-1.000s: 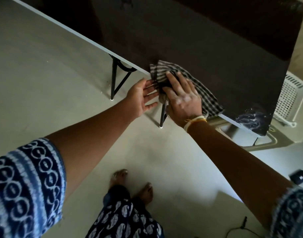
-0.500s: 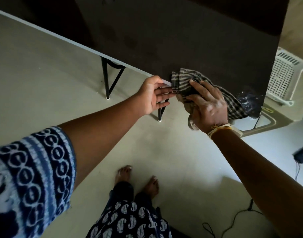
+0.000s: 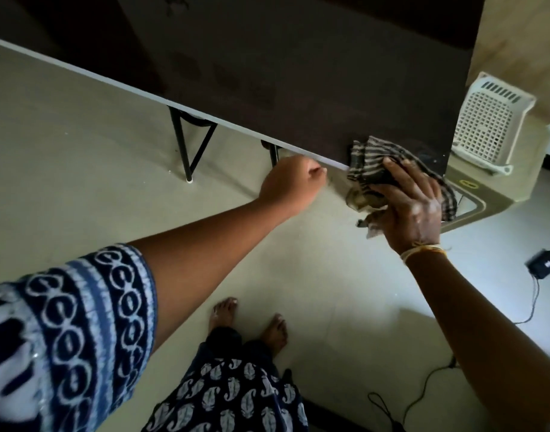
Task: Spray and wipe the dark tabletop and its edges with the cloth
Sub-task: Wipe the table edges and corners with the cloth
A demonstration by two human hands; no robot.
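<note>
Striped cloth [image 3: 373, 165] bunched over the near edge of the dark tabletop [image 3: 298, 73], close to its right corner, partly on top and partly hanging below. Gripped by right hand [image 3: 411, 207], fingers curled round the wad, thumb underneath; folded over the rim likely so top and edge got wiped in one pass. Left hand [image 3: 291, 185] curled at the pale edge strip [image 3: 142, 92] just beside the cloth, fingertips hidden behind the rim; hard to say whether gripping the edge or just closed against it, probably steadying the table. Wet smear faintly visible on the corner past the cloth. No spray bottle seen.

Counted: one cloth, one tabletop, two hands, two black table legs [image 3: 186, 145] visible on the near side, a third stub behind the left hand. Farther out: one white plastic basket [image 3: 489, 126] beyond the right corner, sitting on a beige unit [image 3: 498, 194]; one small black device [image 3: 545, 268] with cable on the floor [image 3: 80, 169]; two bare feet [image 3: 252, 319] below.
</note>
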